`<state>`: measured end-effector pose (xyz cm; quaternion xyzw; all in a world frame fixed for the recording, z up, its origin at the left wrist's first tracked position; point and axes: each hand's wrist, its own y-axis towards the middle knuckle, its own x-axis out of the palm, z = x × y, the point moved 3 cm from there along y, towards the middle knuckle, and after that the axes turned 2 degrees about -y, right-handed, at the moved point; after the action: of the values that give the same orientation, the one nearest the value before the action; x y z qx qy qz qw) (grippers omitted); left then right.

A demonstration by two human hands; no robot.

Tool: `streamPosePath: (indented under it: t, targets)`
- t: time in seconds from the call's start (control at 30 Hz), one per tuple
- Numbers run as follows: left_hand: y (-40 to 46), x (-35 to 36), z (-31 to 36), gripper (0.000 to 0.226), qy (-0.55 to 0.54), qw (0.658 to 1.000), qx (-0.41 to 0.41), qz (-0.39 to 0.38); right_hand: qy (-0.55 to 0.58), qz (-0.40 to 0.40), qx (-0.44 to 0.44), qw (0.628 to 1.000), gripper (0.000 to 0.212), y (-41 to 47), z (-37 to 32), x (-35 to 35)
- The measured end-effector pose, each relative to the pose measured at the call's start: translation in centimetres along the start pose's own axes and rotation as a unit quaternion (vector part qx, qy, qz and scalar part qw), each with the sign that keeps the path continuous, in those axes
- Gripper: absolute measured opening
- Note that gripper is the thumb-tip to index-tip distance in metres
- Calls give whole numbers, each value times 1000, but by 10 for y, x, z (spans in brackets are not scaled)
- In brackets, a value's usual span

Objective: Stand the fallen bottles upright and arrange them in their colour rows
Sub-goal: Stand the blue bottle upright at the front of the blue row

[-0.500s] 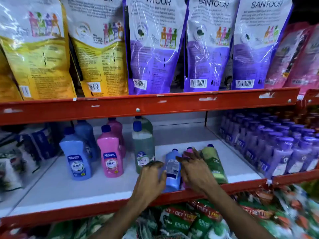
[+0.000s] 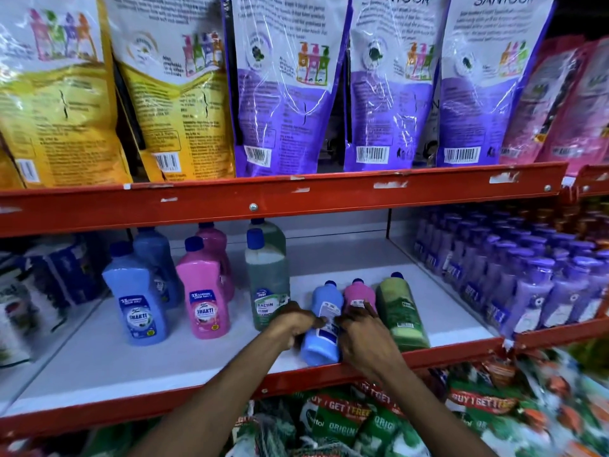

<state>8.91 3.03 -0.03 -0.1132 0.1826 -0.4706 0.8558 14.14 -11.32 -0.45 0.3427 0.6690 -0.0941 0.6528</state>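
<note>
Three bottles lie flat side by side on the white shelf (image 2: pixel 99 357), caps pointing to the back: a blue one (image 2: pixel 321 341), a pink one (image 2: pixel 359 293) and a green one (image 2: pixel 400 308). My left hand (image 2: pixel 291 323) grips the blue bottle's left side. My right hand (image 2: pixel 362 334) rests over the pink bottle and touches the blue one's right side. To the left stand upright rows: two blue bottles (image 2: pixel 140 291), two pink (image 2: pixel 202 288), two green (image 2: pixel 267 278).
The red shelf lip (image 2: pixel 197 394) runs along the front. Purple pump bottles (image 2: pixel 534 285) fill the shelf's right side. Yellow and purple refill pouches (image 2: pixel 286 94) stand on the red upper shelf. Packets (image 2: pixel 346 423) fill the level below.
Both hands have slid a little forward along the lying blue bottle, leaving more of its label and the pink bottle's label in sight. The bottles lie as before.
</note>
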Motion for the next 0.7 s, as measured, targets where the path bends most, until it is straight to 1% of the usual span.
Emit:
streamPosePath:
  t: [0.03, 0.1, 0.13, 0.17, 0.2, 0.23, 0.27, 0.3, 0.33, 0.37, 0.43, 0.53, 0.7]
  targets:
    - [0, 1, 0, 26, -6, 1000, 9, 14, 35, 18, 12, 999, 24, -2, 1, -1]
    - [-3, 2, -2, 10, -41, 999, 27, 13, 123, 45, 47, 990, 20, -6, 2, -2]
    - [-5, 0, -3, 9, -66, 997, 35, 6, 171, 69, 67, 980, 22, -7, 2, -3]
    - [-10, -5, -3, 3, -80, 995, 52, 1, 217, 91, 88, 968, 29, -8, 1, -6]
    - [-16, -11, -4, 9, -92, 993, 75, -6, 264, 107, 106, 952, 40, -8, 1, -8]
    - [-23, -19, -5, 20, -101, 989, 105, -17, 322, 109, 122, 932, 49, -9, -2, -11]
    - [-30, -29, -7, 27, -120, 983, 133, -35, 395, 96, 127, 905, 54, -8, -8, -13]
    - [-40, -39, -11, 31, -135, 977, 159, -50, 460, 72, 117, 877, 54, -9, -16, -15]
    - [-50, -51, -15, 35, -153, 969, 185, -62, 500, 57, 99, 858, 52, -8, -27, -16]
    - [-58, -64, -22, 39, -160, 963, 208, -66, 512, 52, 84, 853, 49, -8, -38, -18]
    - [-77, -92, -36, 44, -159, 956, 242, -45, 528, 57, 58, 845, 43, -8, -69, -21]
    - [-96, -140, -57, 50, -150, 949, 277, 17, 537, 69, 24, 841, 44, -1, -123, -19]
    - [-111, -222, -89, 51, -110, 939, 306, 110, 541, 52, -24, 839, 43, 27, -217, 10]
